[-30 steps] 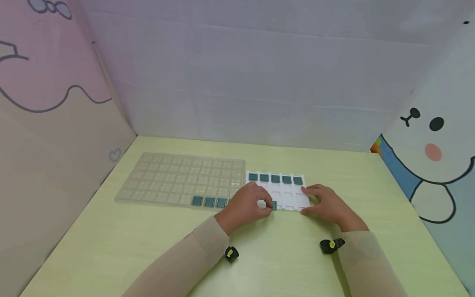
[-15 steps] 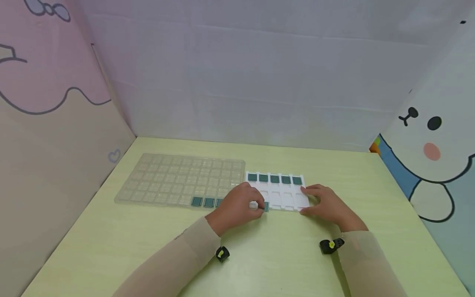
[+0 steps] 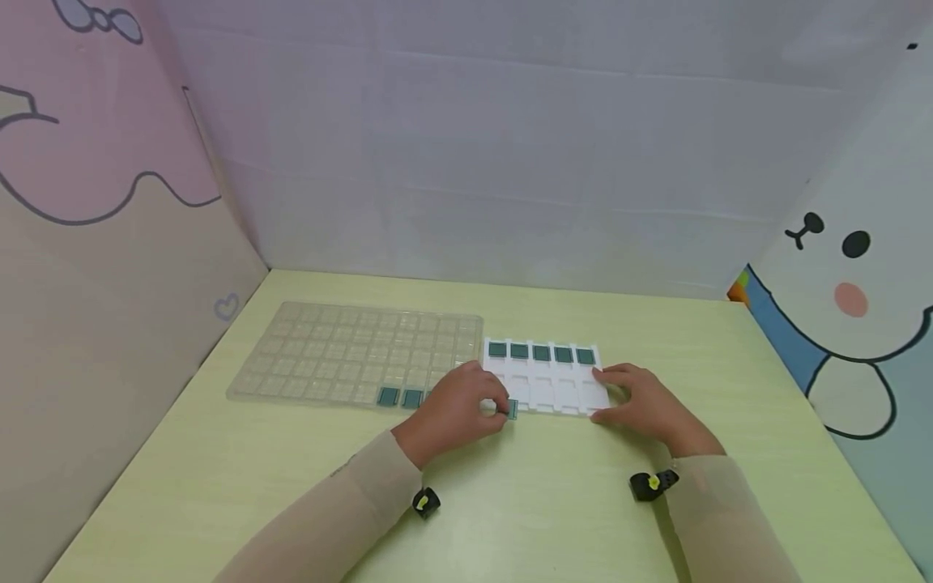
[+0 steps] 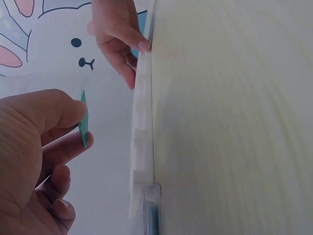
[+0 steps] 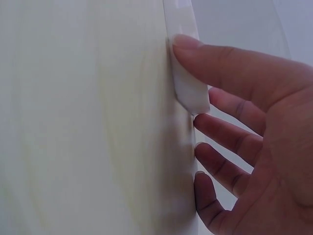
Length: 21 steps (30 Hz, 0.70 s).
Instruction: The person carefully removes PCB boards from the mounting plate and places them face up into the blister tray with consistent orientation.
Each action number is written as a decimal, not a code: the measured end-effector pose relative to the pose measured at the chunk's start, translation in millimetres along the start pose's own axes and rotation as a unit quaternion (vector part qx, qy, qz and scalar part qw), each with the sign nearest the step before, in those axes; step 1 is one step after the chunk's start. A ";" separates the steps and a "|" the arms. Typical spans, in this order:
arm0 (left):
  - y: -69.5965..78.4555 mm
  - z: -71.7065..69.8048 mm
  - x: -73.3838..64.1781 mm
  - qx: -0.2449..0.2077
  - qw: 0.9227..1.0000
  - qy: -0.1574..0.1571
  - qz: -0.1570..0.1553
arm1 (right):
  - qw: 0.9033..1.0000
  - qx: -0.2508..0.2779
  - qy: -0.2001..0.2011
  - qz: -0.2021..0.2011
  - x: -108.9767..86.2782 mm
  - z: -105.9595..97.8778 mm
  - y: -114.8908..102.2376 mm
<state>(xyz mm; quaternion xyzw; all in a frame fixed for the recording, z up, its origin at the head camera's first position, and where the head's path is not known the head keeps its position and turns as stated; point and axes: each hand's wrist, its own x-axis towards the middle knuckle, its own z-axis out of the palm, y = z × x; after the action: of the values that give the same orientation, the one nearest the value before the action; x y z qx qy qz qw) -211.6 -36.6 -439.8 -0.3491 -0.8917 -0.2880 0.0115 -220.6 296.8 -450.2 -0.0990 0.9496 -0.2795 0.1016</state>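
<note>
My left hand (image 3: 455, 411) pinches a thin, square green chip (image 4: 84, 125) between thumb and fingers, raised off the table in the left wrist view. From the head view it overlaps the front left corner of the white tray (image 3: 564, 395). Several dark green chips (image 3: 541, 353) fill that tray's back row; the visible pockets in front of them are bare. At the tray's right end, my right hand (image 3: 645, 405) grips the edge, its thumb (image 5: 210, 58) on the near corner and fingers around the end.
A wide clear plastic tray (image 3: 342, 348) with many pockets lies left of the white one. Dark green chips (image 3: 411, 398) sit in its front row, partly hidden by my left hand. Printed walls surround the pale table (image 3: 539, 502) at the back and sides.
Over the last second my left hand has drawn leftward from above the white tray's front row, carrying the chip. My right hand and both trays have stayed in place.
</note>
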 end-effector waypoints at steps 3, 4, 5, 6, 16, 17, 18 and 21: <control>-2.1 -2.0 -2.0 0.010 1.000 0.002 -0.003 | 1.000 0.000 -0.001 0.001 -0.1 -0.2 -0.5; -3.0 -2.6 -2.6 0.012 1.000 0.002 -0.004 | 1.000 0.002 -0.002 0.004 -0.1 -0.2 -0.7; -3.7 -3.1 -3.3 0.015 1.000 0.002 -0.007 | 1.000 0.002 -0.002 0.007 -0.1 -0.2 -0.9; -4.3 -3.8 -4.2 0.017 1.000 0.002 -0.010 | 1.000 0.003 -0.003 0.011 -0.2 -0.2 -1.2; -9.8 -8.3 -12.7 0.032 0.999 0.008 -0.009 | 1.000 0.004 -0.005 0.022 -0.1 0.6 -1.7; -10.5 -8.5 -13.3 0.034 0.999 0.008 -0.008 | 1.000 0.003 -0.004 0.021 -0.1 0.6 -1.6; -11.1 -8.8 -13.9 0.034 0.999 0.009 -0.008 | 1.000 0.003 -0.004 0.021 -0.1 0.6 -1.5; -12.9 -9.6 -15.4 0.031 0.999 0.010 -0.009 | 1.000 0.003 -0.004 0.019 -0.3 0.2 -1.7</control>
<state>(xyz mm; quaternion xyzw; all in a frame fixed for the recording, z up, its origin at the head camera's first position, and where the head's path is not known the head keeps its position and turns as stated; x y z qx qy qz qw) -209.9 -58.8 -441.7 -0.3373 -0.9033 -0.2635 0.0290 -220.0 295.4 -449.4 -0.0822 0.9500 -0.2799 0.1110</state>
